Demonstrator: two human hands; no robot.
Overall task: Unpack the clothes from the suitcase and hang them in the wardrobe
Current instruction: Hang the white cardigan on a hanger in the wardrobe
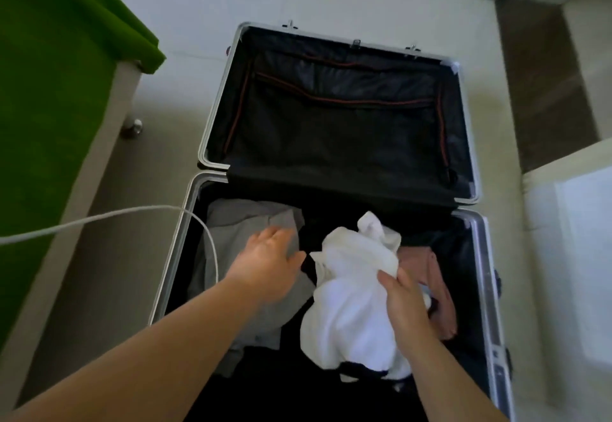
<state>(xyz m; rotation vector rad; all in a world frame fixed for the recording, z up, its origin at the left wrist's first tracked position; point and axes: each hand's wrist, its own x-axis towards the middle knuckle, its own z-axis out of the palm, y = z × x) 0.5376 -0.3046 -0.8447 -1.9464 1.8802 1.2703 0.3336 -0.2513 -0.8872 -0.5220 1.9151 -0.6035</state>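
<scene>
The white garment lies bunched in the middle of the lower half of the open suitcase, which sits on the floor. A grey garment is beside it on the left and a pink garment on the right. All three look like soft, light cloth. They should weigh little, but they will sag, unfold and trail when lifted rather than keep a shape. The white piece is probably best taken by a thick fold or, once found, at the collar or shoulders, so it hangs straight and does not drag its neighbours along. Something dark shows under it, which may catch.

The right hand has its thumb and fingers curled into the white cloth, pinching a fold near its upper right side. The left hand is spread, fingers straight, lying flat on the grey garment and gripping nothing. No wardrobe can be made out here.
</scene>
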